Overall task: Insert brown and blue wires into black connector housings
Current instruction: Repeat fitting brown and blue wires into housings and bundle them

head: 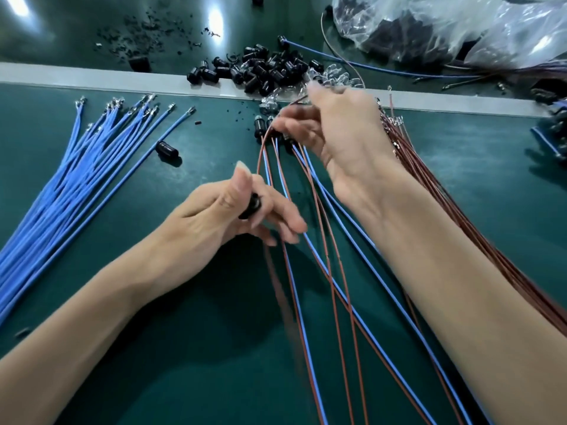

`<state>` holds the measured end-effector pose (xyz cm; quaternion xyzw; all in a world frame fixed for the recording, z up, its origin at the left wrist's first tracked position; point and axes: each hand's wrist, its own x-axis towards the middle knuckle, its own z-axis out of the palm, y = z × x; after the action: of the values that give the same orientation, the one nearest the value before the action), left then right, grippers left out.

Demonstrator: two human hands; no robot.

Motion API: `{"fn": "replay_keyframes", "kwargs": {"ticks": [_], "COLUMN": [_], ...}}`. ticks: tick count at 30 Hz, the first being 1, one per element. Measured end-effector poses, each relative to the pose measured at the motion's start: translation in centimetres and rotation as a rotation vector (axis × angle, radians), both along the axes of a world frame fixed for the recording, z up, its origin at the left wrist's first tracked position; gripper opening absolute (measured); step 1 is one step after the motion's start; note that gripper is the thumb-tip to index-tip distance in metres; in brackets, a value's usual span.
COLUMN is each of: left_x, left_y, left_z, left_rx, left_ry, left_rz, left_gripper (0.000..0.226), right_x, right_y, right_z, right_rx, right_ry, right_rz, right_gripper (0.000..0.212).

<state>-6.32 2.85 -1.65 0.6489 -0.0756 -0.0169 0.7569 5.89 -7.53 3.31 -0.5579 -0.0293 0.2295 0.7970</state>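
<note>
Head view, and a fair bit is hard to read. The right hand (334,130) is motion-blurred at the fingertips, but its fingers look curled and seem to be pinching a brown wire (259,157) that loops up off the tabletop (214,302). What else sits under those fingers, I can't tell.

The left hand (233,213) pinches one black connector housing (251,205) between thumb and fingers. It's mostly hidden by them and held above the middle of the tabletop.

The brown wire bundle (454,210) on the right is partly covered by the right forearm and cut off at the edge, so no counting those. Same goes for the blue wire bundle (76,179) on the left.

A clear plastic bag (445,29) top right holds dark parts, too murky to name. One loose housing (167,149) lies just beside the blue bundle, and a pile of housings (260,72) sits further back.
</note>
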Motion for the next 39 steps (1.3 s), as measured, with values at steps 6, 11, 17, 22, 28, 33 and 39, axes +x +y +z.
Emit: {"fn": "replay_keyframes", "kwargs": {"ticks": [6, 11, 17, 22, 28, 33, 39], "left_x": [0.7, 1.1, 0.6, 0.5, 0.5, 0.4, 0.2], "left_y": [0.1, 0.6, 0.8, 0.8, 0.3, 0.6, 0.3], "left_z": [-0.5, -0.4, -0.4, -0.2, -0.6, -0.8, -0.4], "left_rx": [-0.013, 0.009, -0.065, -0.18, 0.112, 0.488, 0.527], "left_ry": [-0.044, -0.134, -0.074, -0.143, -0.063, -0.018, 0.012], "left_rz": [0.336, 0.646, 0.621, 0.568, 0.689, 0.636, 0.665], "left_gripper": [0.049, 0.047, 0.047, 0.036, 0.018, 0.018, 0.015], "right_x": [0.9, -1.3, -2.5, -2.6, -1.6, -1.4, -1.1], "right_y": [-0.4, 0.1, -0.2, 0.7, 0.6, 0.5, 0.4], "right_z": [-0.4, -1.3, -2.1, -2.0, -1.7, -1.9, -2.5], "right_rx": [-0.108, -0.631, -0.452, -0.181, 0.105, 0.084, -0.011], "right_ry": [-0.113, -0.512, -0.539, -0.444, -0.525, -0.568, -0.561], "right_rz": [0.061, 0.68, 1.034, 0.673, 0.202, 0.053, 0.131], "right_gripper": [0.019, 0.036, 0.019, 0.013, 0.01, 0.011, 0.012]}}
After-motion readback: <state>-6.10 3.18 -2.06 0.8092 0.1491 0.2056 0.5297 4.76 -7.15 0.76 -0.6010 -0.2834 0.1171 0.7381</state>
